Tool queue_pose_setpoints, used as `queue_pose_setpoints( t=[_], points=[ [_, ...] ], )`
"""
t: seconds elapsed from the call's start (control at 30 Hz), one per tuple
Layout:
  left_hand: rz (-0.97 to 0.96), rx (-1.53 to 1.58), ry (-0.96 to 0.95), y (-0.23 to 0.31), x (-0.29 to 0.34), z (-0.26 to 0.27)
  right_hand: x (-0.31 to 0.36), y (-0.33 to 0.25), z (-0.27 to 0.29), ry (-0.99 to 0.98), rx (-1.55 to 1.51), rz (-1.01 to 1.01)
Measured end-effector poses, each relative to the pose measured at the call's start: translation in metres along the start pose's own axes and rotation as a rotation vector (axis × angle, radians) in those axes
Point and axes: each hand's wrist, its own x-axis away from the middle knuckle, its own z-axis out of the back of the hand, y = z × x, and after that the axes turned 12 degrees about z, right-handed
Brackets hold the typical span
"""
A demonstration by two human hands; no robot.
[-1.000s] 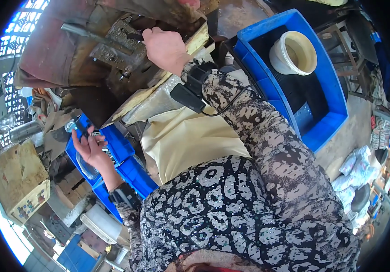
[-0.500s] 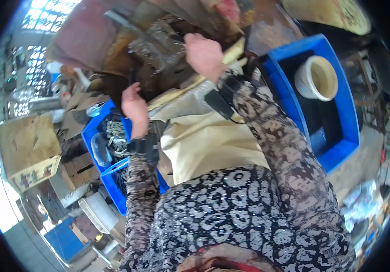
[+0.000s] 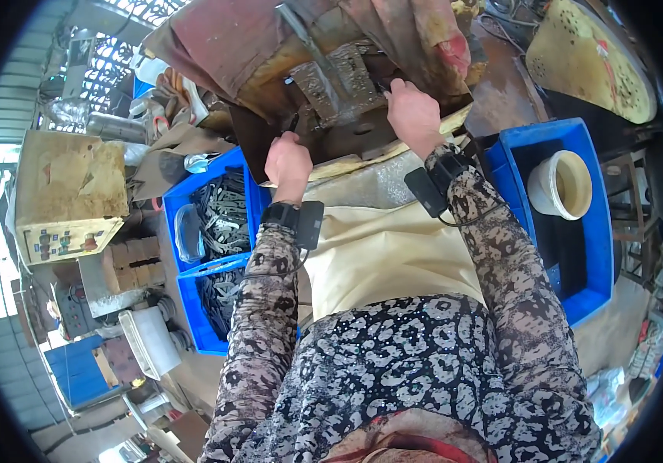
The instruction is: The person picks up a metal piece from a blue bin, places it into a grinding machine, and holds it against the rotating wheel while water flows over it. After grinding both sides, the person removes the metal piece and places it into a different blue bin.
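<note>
My left hand [image 3: 289, 160] is closed, with a dark narrow piece [image 3: 294, 122] standing up from its fingertips. To the right, my right hand [image 3: 412, 114] is curled shut at the edge of the dark recess; what its fingers grip is hidden. Between and beyond the hands lies a wet, brownish block [image 3: 343, 83], with a grey metal rod [image 3: 306, 32] slanting down onto it. Stained reddish-brown cloth [image 3: 223, 42] hangs over the recess. A pale apron [image 3: 393, 258] covers my lap, below the recess's yellowish front edge [image 3: 362, 163].
Two blue bins [image 3: 192, 272] at the left hold many dark metal parts [image 3: 227, 212]. At the right, a larger blue bin [image 3: 601, 255] contains a whitish bucket [image 3: 545, 189]. A yellowish control box [image 3: 69, 181] stands far left; a pale perforated seat [image 3: 578, 65] is far right.
The view has shifted, so the scene sits further right and lower. Both hands remain at the recess. My left hand and the dark piece now appear nearer the wet block.
</note>
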Motion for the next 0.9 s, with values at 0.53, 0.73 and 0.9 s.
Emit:
queue_pose_setpoints(
  t=[0.53,0.73,0.9],
  points=[
    [0.026,0.081,-0.096,0.0024,-0.0054,-0.0024,-0.0011,0.0038,-0.001,-0.012,0.059,0.007],
    [0.034,0.075,-0.093,-0.0004,-0.0042,-0.0019,0.0013,0.0016,-0.0037,-0.008,0.059,0.01],
    [0.017,0.077,-0.078,-0.0015,-0.0026,-0.0045,0.0025,0.0029,-0.0024,-0.028,0.052,-0.001]
  ],
)
